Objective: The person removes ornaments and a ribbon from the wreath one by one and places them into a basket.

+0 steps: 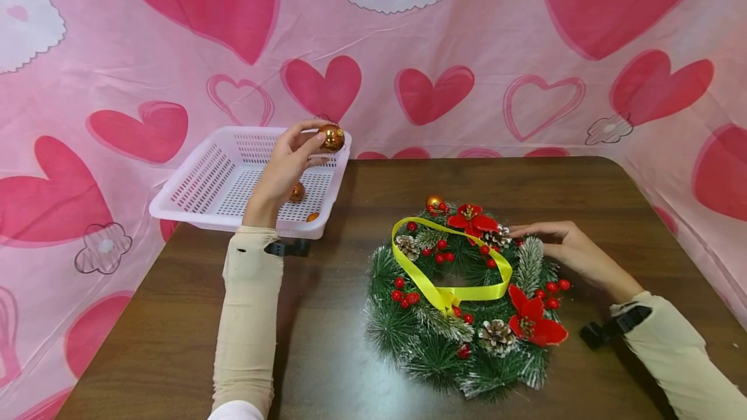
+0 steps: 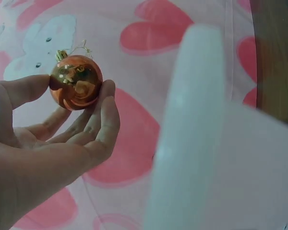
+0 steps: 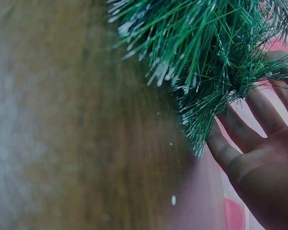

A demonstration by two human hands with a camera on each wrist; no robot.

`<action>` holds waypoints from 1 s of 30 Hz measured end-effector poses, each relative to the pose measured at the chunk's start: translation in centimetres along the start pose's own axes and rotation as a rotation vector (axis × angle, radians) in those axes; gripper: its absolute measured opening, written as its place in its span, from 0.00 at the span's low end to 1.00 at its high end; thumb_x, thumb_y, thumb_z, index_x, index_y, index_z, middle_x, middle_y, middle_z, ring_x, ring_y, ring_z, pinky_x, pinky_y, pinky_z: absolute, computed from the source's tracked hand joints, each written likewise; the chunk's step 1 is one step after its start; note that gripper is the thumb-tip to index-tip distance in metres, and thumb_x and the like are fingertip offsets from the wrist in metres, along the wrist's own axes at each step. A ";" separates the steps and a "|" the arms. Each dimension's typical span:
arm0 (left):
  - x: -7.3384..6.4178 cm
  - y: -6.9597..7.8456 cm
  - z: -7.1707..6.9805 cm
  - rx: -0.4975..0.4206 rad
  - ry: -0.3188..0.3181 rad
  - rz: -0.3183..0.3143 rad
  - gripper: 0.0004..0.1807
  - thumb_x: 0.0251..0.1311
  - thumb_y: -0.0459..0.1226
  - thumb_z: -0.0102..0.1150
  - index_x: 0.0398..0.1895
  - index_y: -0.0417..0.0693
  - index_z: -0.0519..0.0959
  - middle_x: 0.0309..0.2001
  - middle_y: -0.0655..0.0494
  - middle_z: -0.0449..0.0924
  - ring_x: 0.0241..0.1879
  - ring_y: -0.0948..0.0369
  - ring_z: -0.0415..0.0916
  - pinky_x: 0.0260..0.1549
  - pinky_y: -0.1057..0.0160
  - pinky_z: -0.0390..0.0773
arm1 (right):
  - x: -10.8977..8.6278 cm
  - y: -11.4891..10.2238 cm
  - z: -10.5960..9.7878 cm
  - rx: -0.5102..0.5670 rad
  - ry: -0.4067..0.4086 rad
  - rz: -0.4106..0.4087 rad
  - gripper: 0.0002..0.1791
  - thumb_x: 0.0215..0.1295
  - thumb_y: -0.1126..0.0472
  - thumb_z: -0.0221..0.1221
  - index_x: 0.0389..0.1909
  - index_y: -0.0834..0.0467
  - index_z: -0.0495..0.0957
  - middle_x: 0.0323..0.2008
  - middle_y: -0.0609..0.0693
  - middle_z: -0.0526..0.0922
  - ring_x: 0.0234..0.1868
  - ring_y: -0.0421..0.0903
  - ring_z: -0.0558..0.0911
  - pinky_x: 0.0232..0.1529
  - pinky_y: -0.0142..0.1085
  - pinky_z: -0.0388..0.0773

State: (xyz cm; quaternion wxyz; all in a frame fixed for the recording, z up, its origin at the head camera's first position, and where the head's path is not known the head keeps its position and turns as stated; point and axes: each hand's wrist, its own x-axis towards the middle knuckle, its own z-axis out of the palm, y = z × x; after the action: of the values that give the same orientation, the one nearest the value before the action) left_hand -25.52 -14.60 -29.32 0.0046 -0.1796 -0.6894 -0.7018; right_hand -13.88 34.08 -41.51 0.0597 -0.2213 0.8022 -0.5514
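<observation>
Above the right side of a white plastic basket (image 1: pixel 192 218), my left hand (image 1: pixel 286 164) pinches a shiny copper-gold Christmas ball (image 1: pixel 331 139) between thumb and fingers. In the left wrist view the ball (image 2: pixel 77 82) shows a gold cap with a thin string loop. A green Christmas wreath (image 1: pixel 434 358) lies on the table, with red flowers, berries, pinecones and a yellow ribbon loop (image 1: pixel 417 277). My right hand (image 1: pixel 574 255) is at the wreath's right edge, its fingers extended against the greenery (image 3: pixel 201 52); some fingertips are hidden by the needles.
Inside the basket lie a copper ball (image 1: pixel 297 192) and an orange-gold one (image 1: pixel 312 217). Another gold ball (image 1: pixel 434 202) sits at the wreath's far edge. The dark wooden table (image 1: pixel 327 342) meets a pink heart-printed cloth (image 1: pixel 373 37) behind and at both sides.
</observation>
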 end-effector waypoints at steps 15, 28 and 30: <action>0.1 -0.1 -1.8 0.187 0.201 -0.058 0.21 0.67 0.36 0.60 0.61 0.40 0.73 0.53 0.43 0.79 0.46 0.58 0.80 0.40 0.65 0.82 | 0.1 -0.2 -0.1 -0.033 -0.002 0.022 0.16 0.71 0.70 0.56 0.56 0.67 0.79 0.57 0.43 0.82 0.58 0.33 0.78 0.53 0.26 0.75; -0.1 -0.2 -2.6 0.372 0.306 -0.220 0.21 0.65 0.39 0.63 0.58 0.39 0.74 0.52 0.45 0.75 0.46 0.59 0.74 0.41 0.64 0.79 | -0.1 -0.1 -0.1 0.007 -0.003 0.012 0.16 0.70 0.72 0.55 0.56 0.70 0.78 0.56 0.41 0.83 0.57 0.33 0.78 0.53 0.26 0.76; -0.2 -0.3 -2.7 0.396 0.312 -0.239 0.21 0.65 0.39 0.62 0.58 0.40 0.74 0.53 0.44 0.74 0.47 0.58 0.73 0.43 0.63 0.78 | -0.1 0.0 -0.1 0.006 -0.002 0.008 0.16 0.70 0.72 0.56 0.56 0.70 0.78 0.56 0.41 0.83 0.57 0.33 0.78 0.53 0.26 0.76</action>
State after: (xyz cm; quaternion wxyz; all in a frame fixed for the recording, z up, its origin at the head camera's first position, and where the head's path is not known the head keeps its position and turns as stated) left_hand -26.10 -17.20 -29.57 0.0630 0.0177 -0.8205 -0.5679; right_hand -13.82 34.16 -41.49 0.0632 -0.2184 0.8014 -0.5532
